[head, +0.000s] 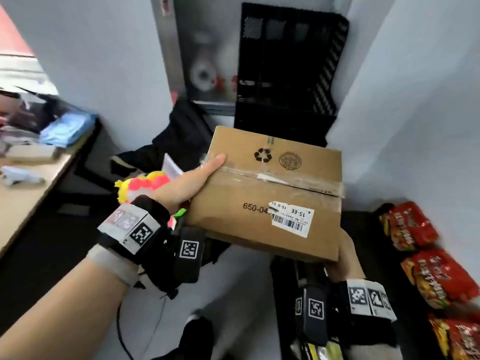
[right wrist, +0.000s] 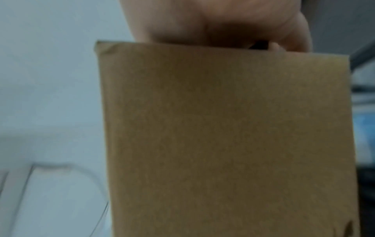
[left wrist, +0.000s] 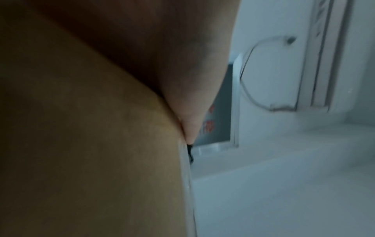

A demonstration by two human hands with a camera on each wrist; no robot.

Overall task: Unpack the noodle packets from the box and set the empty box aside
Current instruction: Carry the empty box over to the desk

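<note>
A brown cardboard box (head: 265,193), closed with clear tape and bearing a barcode label, is held up in the air, tilted. My left hand (head: 197,175) grips its left edge, thumb lying on top and fingers hidden beneath. My right hand (head: 345,258) holds the near right corner from below. Three red noodle packets (head: 410,227) lie in a row on a dark surface at the right. The left wrist view shows the box (left wrist: 81,144) with my thumb (left wrist: 182,80) pressed on it. In the right wrist view, curled fingers (right wrist: 223,20) clasp the box (right wrist: 223,136) at its edge.
A wooden desk (head: 23,198) with clutter stands at the left. A black mesh rack (head: 288,74) leans against the wall behind the box. A bright yellow-and-pink toy (head: 140,185) and a dark bag (head: 179,141) lie left of the box, below it.
</note>
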